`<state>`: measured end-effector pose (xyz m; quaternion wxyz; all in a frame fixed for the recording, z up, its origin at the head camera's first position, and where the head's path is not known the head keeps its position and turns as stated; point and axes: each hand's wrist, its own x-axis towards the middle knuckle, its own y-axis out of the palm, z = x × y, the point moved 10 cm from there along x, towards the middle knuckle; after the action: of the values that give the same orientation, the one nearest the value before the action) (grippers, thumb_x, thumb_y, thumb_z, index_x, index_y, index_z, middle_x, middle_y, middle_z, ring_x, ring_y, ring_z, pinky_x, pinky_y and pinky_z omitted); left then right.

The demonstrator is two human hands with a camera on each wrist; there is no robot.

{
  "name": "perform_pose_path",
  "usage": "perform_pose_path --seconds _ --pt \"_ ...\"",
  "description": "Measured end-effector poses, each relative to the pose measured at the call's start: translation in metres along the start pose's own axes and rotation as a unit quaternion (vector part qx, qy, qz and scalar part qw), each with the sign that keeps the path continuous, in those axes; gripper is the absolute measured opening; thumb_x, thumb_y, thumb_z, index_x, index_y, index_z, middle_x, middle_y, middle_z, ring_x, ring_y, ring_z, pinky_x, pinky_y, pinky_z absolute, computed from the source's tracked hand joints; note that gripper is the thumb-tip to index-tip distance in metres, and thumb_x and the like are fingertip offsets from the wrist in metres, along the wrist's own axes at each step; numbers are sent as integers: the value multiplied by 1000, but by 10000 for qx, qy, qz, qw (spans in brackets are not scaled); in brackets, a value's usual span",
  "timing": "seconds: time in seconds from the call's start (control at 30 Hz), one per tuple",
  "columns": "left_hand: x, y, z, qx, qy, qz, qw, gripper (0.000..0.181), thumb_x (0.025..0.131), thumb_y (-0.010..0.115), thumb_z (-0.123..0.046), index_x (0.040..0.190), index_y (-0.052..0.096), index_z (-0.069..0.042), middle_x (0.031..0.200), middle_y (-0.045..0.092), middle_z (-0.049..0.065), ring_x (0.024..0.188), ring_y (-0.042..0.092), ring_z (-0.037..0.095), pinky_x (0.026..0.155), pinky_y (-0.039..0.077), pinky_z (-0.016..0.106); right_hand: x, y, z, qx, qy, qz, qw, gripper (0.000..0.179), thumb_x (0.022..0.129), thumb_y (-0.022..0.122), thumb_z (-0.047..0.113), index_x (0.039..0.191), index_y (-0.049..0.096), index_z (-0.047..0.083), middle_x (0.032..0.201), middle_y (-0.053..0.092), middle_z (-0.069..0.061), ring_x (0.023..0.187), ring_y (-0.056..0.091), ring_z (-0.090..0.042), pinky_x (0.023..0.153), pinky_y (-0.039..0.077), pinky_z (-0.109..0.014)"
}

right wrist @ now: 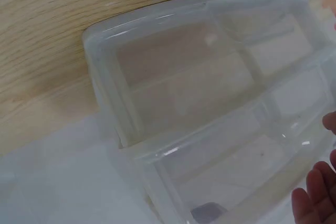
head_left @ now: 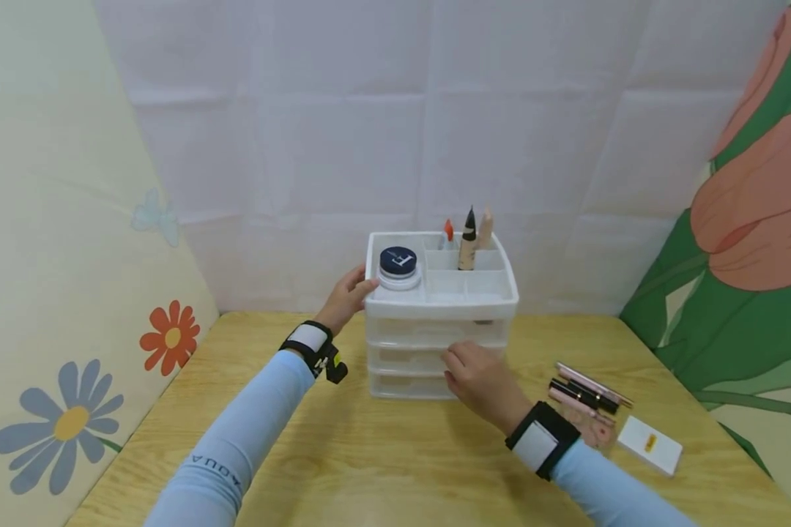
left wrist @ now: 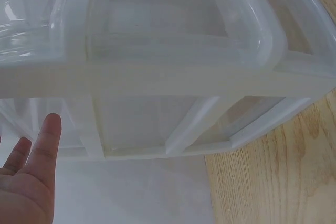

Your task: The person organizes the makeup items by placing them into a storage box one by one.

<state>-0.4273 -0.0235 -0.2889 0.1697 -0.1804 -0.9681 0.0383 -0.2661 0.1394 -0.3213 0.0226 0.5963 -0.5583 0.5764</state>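
Observation:
A white organizer (head_left: 442, 300) with clear drawers (head_left: 405, 359) stands on the table. My left hand (head_left: 348, 296) is at its left side, thumb by the upper rim, as the left wrist view shows with fingers (left wrist: 44, 150) extended along the side wall. In front of the middle drawer is my right hand (head_left: 481, 377), its fingers bent toward the drawer front. The right wrist view catches its fingertips (right wrist: 317, 192) spread from the thumb, close to the drawers. A round jar with a dark blue lid (head_left: 398, 260) sits in the top tray's left compartment.
Upright in the tray's back compartments are a black-tipped beige tube (head_left: 467, 245), a red-tipped item (head_left: 448, 230) and a pale one (head_left: 485, 228). Several slim cosmetic tubes (head_left: 583, 395), a pinkish flat item (head_left: 593, 428) and a white box (head_left: 650, 445) lie on the table (head_left: 382, 461) at right.

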Motion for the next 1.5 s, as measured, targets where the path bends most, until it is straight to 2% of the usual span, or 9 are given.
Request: perform_pose_path --seconds 0.1,0.2,0.3,0.37,0.5,0.73,0.93,1.23,1.5 --pt "-1 1 1 31 17 3 10000 56 99 48 -22 150 32 -3 143 43 20 120 51 33 97 48 44 -2 5 2 -69 -85 -43 9999 26 71 73 0 95 63 -3 87 60 -13 73 59 -27 59 55 -37" --pt "-1 2 2 83 -10 -26 10000 55 100 48 -23 150 34 -5 142 44 19 120 51 33 97 48 44 -4 9 4 -202 -189 -108 9996 15 86 53 3 96 62 -5 87 59 -14 73 58 -28 58 55 -37" --pt "-1 2 4 121 -50 -46 9999 54 100 47 -23 150 33 -7 143 44 18 122 50 33 98 47 45 -5 12 7 -453 -295 -167 9984 34 98 30 4 96 63 -5 86 59 -13 72 58 -27 58 54 -36" --pt "-1 2 4 116 -32 -25 9999 55 100 47 -24 151 32 -6 144 42 19 123 49 34 99 47 46 -5 14 8 -611 -332 -176 9974 42 101 22 4 96 63 -6 86 59 -13 72 59 -27 59 54 -35" --pt "-1 3 -1 12 -14 44 10000 57 100 47 -23 151 31 -4 145 40 22 124 47 36 99 46 47 -4 18 9 -742 -314 -90 9967 37 101 26 -1 98 63 -6 88 59 -14 74 59 -27 60 55 -36" --pt "0 1 2 -30 24 13 10000 58 98 48 -24 151 31 -4 144 41 22 124 47 36 99 46 47 -4 21 9 -766 -228 -100 9967 49 103 14 2 96 62 -6 88 59 -15 74 58 -27 61 55 -36" --pt "1 -3 2 -23 17 -62 10000 59 97 49 -25 150 33 -5 144 41 21 123 48 34 99 46 47 -2 25 8 -820 -224 -122 9963 50 104 13 2 96 62 -5 88 59 -15 74 58 -27 60 55 -36" --pt "1 -6 2 46 -7 -44 10000 57 99 48 -24 151 31 -4 145 41 20 125 48 34 99 46 46 -1 30 11 -1037 -431 -101 9936 51 104 13 1 97 63 -4 90 60 -14 75 59 -26 61 55 -33" --pt "3 -1 3 -28 -22 -8 10000 57 100 48 -22 151 30 -3 147 40 20 126 47 35 100 46 46 -5 30 11 -1061 -457 6 9933 52 105 12 2 99 64 -4 92 61 -16 78 60 -28 64 56 -35"
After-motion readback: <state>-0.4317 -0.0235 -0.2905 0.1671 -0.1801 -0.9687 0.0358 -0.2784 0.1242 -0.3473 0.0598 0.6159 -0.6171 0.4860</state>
